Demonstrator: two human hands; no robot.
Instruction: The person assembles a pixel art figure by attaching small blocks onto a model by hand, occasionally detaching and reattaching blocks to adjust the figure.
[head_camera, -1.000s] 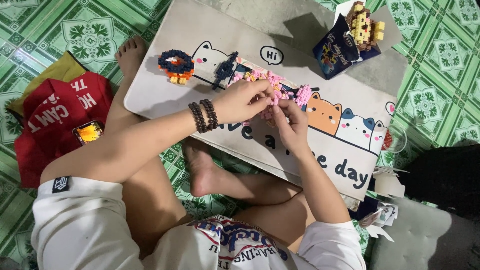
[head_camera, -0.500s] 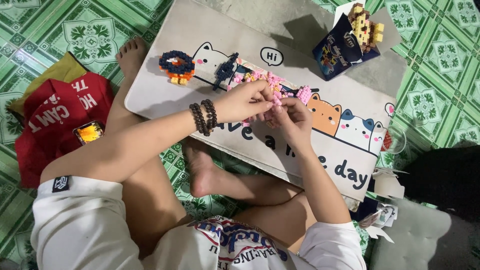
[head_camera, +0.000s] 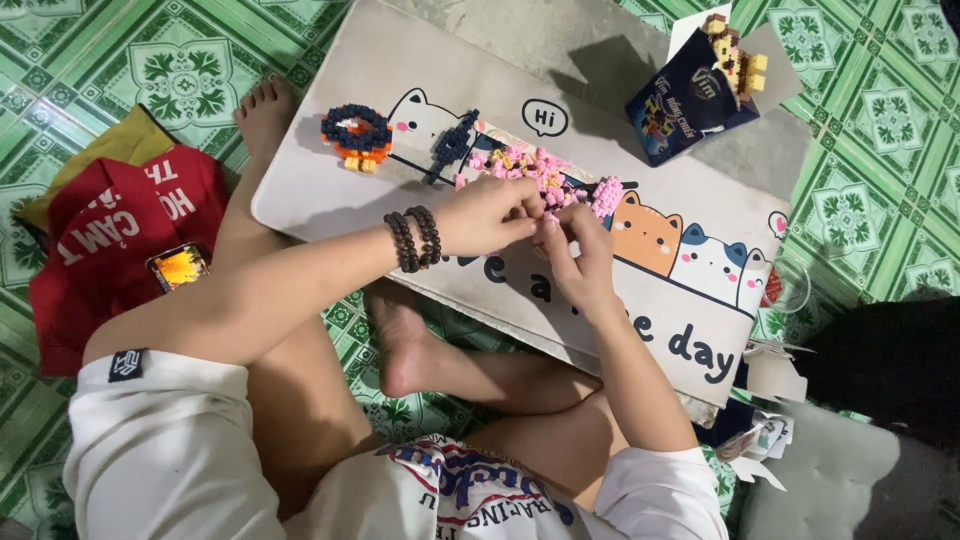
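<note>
My left hand (head_camera: 490, 215), with two dark bead bracelets on the wrist, meets my right hand (head_camera: 580, 255) over the middle of a white lap table (head_camera: 330, 195) printed with cartoon cats. The fingertips of both hands pinch one small pink brick piece between them; the piece itself is mostly hidden. Just beyond the fingers lies a loose pile of tiny pink bricks (head_camera: 540, 170), with a built pink clump (head_camera: 607, 195) to its right.
A dark blue and orange ring model (head_camera: 355, 135) and a dark blue strip (head_camera: 452, 145) lie at the table's left. A blue box (head_camera: 680, 105) carrying a yellow-brown brick figure (head_camera: 735, 55) stands far right. A red cloth (head_camera: 110, 230) with a phone (head_camera: 178, 267) is on the green tiled floor.
None of the things on the table moved. Both hands stay pressed together at the same spot, with only slight finger movement.
</note>
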